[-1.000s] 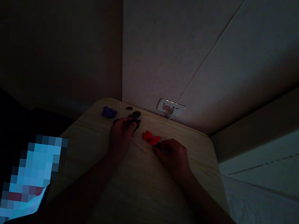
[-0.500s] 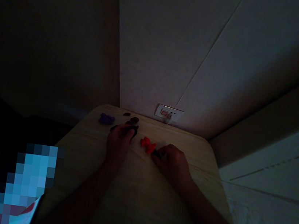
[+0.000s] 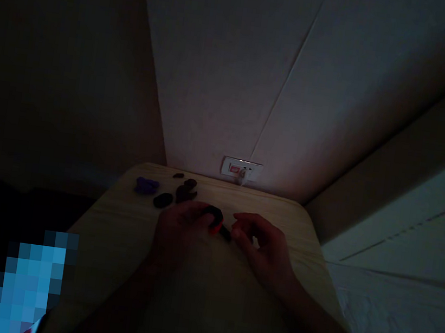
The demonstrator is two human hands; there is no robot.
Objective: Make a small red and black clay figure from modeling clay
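Table [image 3: 287, 216]: pale, wood-grained | near far-left corner: purple lump [image 3: 146, 186] lies, black oval piece [image 3: 163, 201] beside | near far edge: small dark piece [image 3: 178, 175], dark brown lumps [image 3: 185, 195]

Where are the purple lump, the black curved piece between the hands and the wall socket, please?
Purple lump [image 3: 146, 186]: head view, middle of its body.
Black curved piece [image 3: 216, 212]: head view, its curved upper part.
Wall socket [image 3: 242, 163]: head view, upper middle of its plate.

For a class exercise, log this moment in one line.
left hand: holds black piece; right hand: near black strip; purple lump: on table
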